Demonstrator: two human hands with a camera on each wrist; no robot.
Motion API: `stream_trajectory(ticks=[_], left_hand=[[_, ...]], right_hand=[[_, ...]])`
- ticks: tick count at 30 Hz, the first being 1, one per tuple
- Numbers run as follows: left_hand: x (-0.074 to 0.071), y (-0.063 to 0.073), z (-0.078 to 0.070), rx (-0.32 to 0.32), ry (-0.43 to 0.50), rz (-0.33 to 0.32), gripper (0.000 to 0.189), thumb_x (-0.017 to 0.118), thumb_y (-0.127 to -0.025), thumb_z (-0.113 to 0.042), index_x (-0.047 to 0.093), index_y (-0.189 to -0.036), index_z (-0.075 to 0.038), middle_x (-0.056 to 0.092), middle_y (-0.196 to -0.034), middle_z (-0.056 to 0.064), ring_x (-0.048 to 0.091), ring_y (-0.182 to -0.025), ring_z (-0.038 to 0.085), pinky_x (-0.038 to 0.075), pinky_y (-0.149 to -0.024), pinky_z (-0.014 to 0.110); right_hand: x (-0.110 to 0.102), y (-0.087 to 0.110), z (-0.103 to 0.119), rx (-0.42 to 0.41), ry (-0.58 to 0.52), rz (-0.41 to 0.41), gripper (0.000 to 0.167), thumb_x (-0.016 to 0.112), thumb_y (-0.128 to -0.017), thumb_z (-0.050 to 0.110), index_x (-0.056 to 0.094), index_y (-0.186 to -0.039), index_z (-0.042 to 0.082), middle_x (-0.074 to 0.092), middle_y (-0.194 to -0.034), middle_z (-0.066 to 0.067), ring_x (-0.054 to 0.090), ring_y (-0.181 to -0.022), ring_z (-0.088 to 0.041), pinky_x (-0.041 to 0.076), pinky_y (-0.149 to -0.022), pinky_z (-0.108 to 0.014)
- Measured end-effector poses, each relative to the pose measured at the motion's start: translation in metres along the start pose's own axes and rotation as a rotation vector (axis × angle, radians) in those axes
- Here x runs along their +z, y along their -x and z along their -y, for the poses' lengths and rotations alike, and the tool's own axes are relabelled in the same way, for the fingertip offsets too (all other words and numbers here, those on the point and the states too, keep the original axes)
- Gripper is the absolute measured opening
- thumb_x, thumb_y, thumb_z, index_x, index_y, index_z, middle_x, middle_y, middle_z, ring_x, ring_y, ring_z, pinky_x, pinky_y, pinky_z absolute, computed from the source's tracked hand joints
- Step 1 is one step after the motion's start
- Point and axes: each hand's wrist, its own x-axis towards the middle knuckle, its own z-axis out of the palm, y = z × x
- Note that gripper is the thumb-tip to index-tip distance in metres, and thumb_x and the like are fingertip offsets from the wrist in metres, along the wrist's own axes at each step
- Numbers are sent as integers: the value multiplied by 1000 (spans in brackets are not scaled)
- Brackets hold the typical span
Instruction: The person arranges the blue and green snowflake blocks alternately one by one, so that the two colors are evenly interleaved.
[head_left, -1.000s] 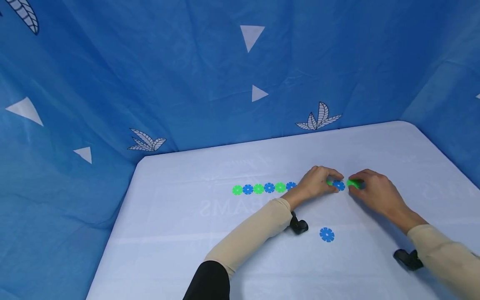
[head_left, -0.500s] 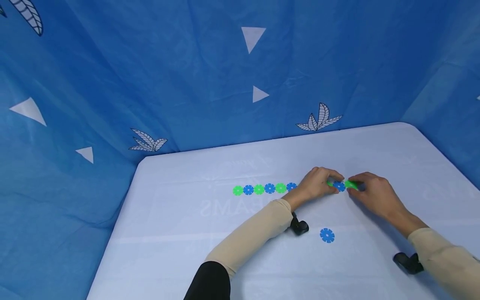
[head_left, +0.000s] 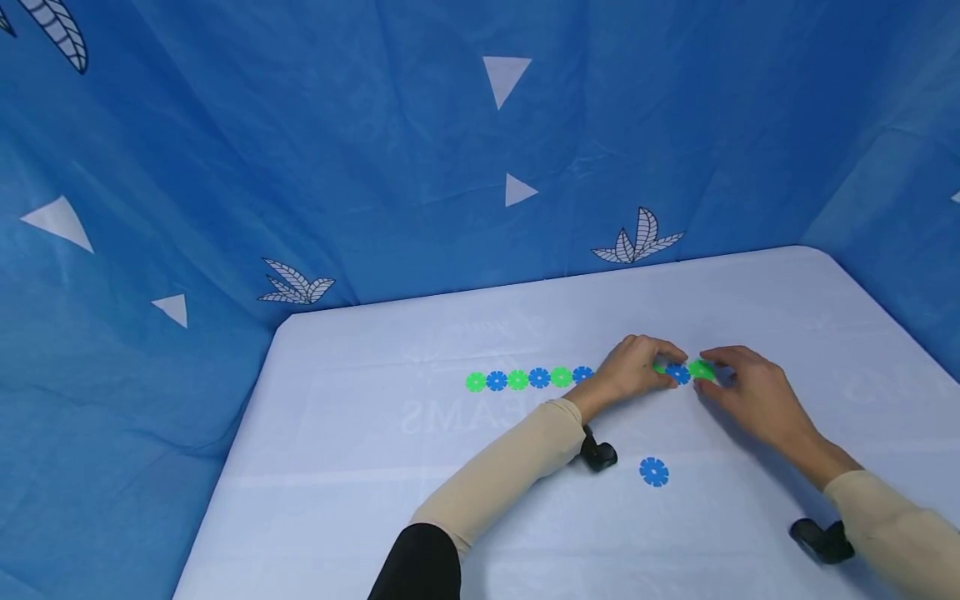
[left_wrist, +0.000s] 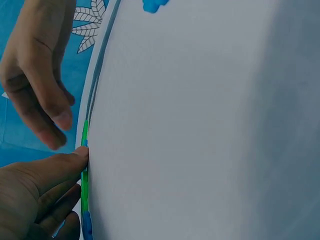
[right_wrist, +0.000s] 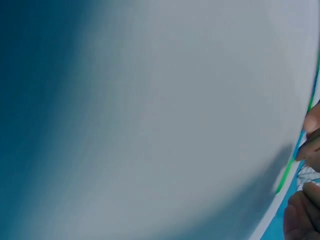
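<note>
Green and blue notched plastic discs, snowflake-like, form a row across the white table; its left end is a green disc. My left hand pinches the row near its right end, where a blue disc shows beside the fingertips and the hand hides the discs behind it. Joined to that blue disc is the end green disc. My right hand is just right of it, thumb and fingers spread. In the left wrist view a gap shows between the right hand and the green disc.
A single blue disc lies on the white table, nearer the person than the row. Black wrist cameras hang below both forearms, one by the left sleeve, one by the right sleeve. Blue patterned cloth stands behind the table.
The right hand brought the green disc left against the blue disc, then spread its fingers and let go. The left hand stayed in place.
</note>
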Motion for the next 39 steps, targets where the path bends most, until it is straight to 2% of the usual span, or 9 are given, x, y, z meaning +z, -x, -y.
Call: stream_trajectory(ticks=[5, 10, 13, 18, 20, 25, 30, 36, 39], left_hand=[[0, 0, 0, 2, -18, -4, 40, 78, -86, -20, 70, -124, -17, 67, -123, -10, 54, -116, -5, 34, -96, 7], [1, 0, 0, -9, -15, -11, 40, 79, -85, -22, 70, -124, -18, 68, -120, -12, 55, -114, -5, 35, -95, 7], [0, -1, -2, -18, -4, -16, 40, 80, -84, -23, 71, -123, -19, 70, -116, -13, 56, -112, -6, 36, -94, 8], [-1, -3, -4, -20, -2, -36, 40, 81, -83, -25, 71, -121, -19, 70, -114, -13, 56, -111, -6, 36, -94, 8], [-1, -5, -6, -11, 1, -42, 40, 81, -83, -25, 71, -121, -18, 70, -115, -13, 56, -111, -6, 36, -94, 7], [0, -9, -10, 21, 21, -32, 40, 80, -84, -23, 71, -122, -17, 70, -117, -11, 57, -110, -6, 36, -93, 6], [6, -14, -12, 12, 28, -29, 39, 80, -85, -23, 71, -123, -17, 69, -117, -12, 56, -110, -7, 36, -92, 6], [11, -19, -15, -4, 23, -25, 40, 80, -85, -24, 70, -123, -19, 69, -118, -12, 56, -109, -7, 37, -91, 6], [11, -21, -17, -4, 6, -14, 40, 80, -85, -24, 70, -123, -19, 69, -118, -13, 56, -109, -6, 37, -90, 6]], right_hand=[[-2, 21, 19, -59, -67, -33, 40, 79, -78, 5, 66, -114, -6, 64, -112, -27, 64, -86, -43, 53, -71, -58], [4, 50, 38, -104, -94, 76, 36, 81, -78, 10, 71, -112, 5, 68, -112, -12, 64, -84, -22, 55, -71, -41], [8, 68, 43, -168, -98, 124, 39, 84, -77, 15, 72, -114, 12, 67, -116, -3, 63, -90, -15, 54, -72, -31], [13, 87, 51, -283, -24, 130, 49, 87, -73, 20, 71, -119, 14, 65, -122, 2, 62, -109, -21, 54, -84, -41], [14, 90, 55, -302, 7, 125, 51, 87, -72, 19, 70, -120, 14, 64, -122, 3, 61, -111, -21, 53, -85, -44], [16, 95, 62, -323, 43, 113, 48, 86, -72, 16, 70, -118, 16, 64, -119, 6, 62, -108, -17, 54, -84, -41], [19, 95, 64, -357, 41, 85, 42, 86, -72, 12, 71, -110, 19, 63, -113, 9, 62, -102, -14, 55, -82, -37], [21, 93, 61, -470, 5, 15, 45, 90, -62, 7, 70, -100, 18, 60, -107, 11, 60, -94, -8, 43, -87, -10], [21, 93, 60, -505, -13, 8, 47, 90, -58, 5, 69, -98, 16, 59, -105, 11, 59, -91, -7, 37, -88, -5]])
